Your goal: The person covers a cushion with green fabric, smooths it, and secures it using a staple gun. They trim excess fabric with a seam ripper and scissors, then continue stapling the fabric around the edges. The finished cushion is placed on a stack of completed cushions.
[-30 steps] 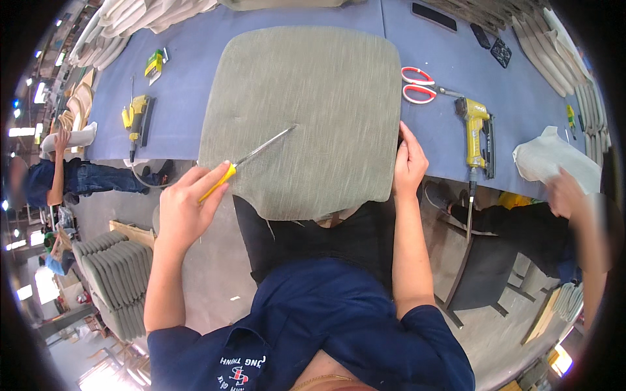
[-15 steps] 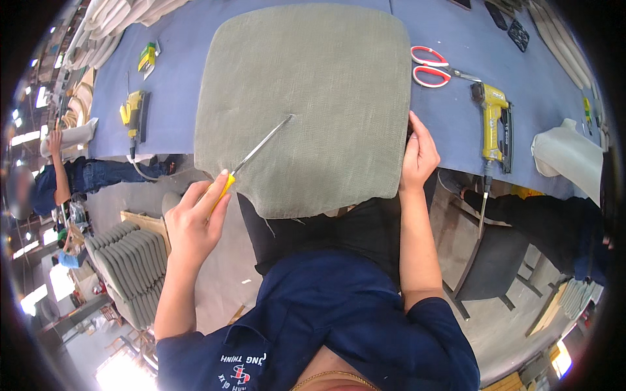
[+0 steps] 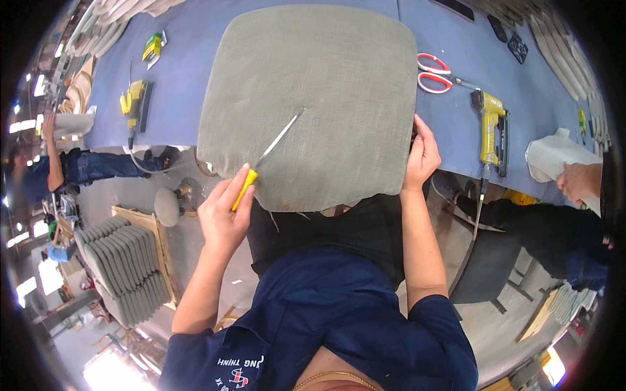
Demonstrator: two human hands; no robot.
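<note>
At the blue fabric-topped desk point(image 3: 176, 85), left hand point(image 3: 225, 212) grasps yellow-handled metal tool point(image 3: 280, 137), apparently probing rounded grey-green fabric pad point(image 3: 313, 58), calling for steadiness; right hand point(image 3: 422, 156) at its edge, grip unclear.

a yellow air tool point(image 3: 135, 107) lies near the left end of the blue tabletop point(image 3: 176, 91), close to the near edge; a green-and-yellow packet point(image 3: 152, 47) sits farther back. toward the right end, red-and-white-handled scissors point(image 3: 451, 79) lie in from the near edge, and a second yellow air tool point(image 3: 490, 133) beside it. grey padded panels point(image 3: 124, 267) stand stacked beyond the near edge, leftward.
</note>
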